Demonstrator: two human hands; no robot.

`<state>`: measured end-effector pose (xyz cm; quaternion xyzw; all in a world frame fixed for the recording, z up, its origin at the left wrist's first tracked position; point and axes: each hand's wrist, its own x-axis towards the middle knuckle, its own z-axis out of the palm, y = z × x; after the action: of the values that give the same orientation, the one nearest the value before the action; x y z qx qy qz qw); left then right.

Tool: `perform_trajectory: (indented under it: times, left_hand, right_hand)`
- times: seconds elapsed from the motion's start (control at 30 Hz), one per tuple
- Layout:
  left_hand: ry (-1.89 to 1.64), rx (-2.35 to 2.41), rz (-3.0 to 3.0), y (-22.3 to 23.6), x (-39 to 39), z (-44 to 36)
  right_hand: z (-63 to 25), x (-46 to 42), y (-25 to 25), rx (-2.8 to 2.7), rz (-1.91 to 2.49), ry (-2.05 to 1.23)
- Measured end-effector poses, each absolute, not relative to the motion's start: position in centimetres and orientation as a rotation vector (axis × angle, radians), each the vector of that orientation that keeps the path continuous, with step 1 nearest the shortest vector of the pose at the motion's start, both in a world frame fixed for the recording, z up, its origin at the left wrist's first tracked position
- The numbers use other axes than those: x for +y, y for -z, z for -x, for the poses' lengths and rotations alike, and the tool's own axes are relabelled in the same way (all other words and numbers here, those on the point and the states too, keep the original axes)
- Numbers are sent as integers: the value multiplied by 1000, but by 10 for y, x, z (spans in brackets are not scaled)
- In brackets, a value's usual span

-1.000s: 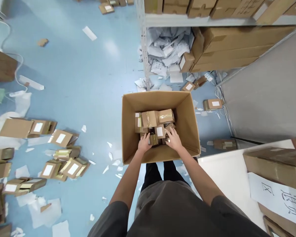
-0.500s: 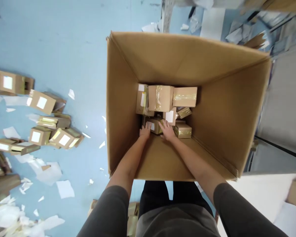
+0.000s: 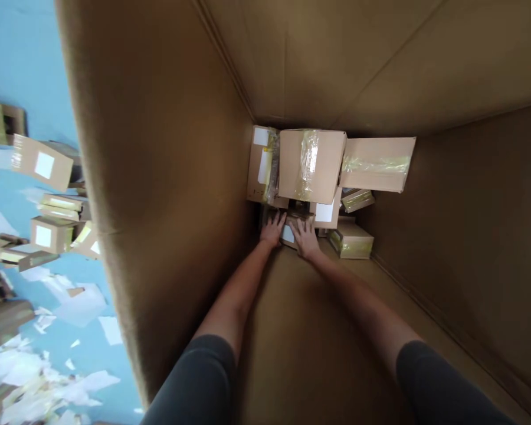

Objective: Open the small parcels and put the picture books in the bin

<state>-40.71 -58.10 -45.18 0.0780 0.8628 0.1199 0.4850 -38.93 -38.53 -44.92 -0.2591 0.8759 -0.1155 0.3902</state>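
Observation:
Deep inside a large carton (image 3: 168, 195), a small cardboard box (image 3: 287, 234) with a white label lies between my two hands. My left hand (image 3: 272, 230) rests on its left end, fingers bent over the top. On the right end is my right hand (image 3: 306, 237), its fingers spread across the upper edge. Behind my hands sit a bigger taped box (image 3: 313, 162), an upright labelled box (image 3: 259, 162) on the left and a flat taped box (image 3: 378, 164) on the right. A labelled box (image 3: 327, 213) is just right of my right hand.
Another taped box (image 3: 354, 239) stands further right, below a small taped packet (image 3: 357, 199). High carton walls surround my arms. Outside on the blue floor (image 3: 22, 53), to the left, lie several small boxes (image 3: 43, 165) and scraps of white paper (image 3: 82, 304).
My view has come down and close into the carton, whose walls now fill most of it. My hands have stayed at the small box, which has turned to show its white label.

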Motion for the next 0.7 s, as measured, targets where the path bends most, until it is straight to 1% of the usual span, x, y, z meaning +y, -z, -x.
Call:
perform_trajectory:
  times: [0.2,0.3,0.4,0.53,0.63,0.7]
  left_hand:
    - [-413,2240,-440,453,-544,404]
    - [-446,2248,-560,449,-525,404]
    - [-429,2249,-619,446,-518,401]
    - [-353,2258,-595,438,-522,398]
    - [-332,2245,-601,417,-529,405]
    - [-332,2255,-634,391,-533,413]
  right_hand:
    - [423,-277,421,2115,852,384]
    - [435,-244,419,2107,867,423]
    - [434,-238,425,2115,836,467]
    - [425,-251,423,2122,770,497]
    - [425,-259,403,2109,742,511]
    - [428,-262,380,2117,734,521]
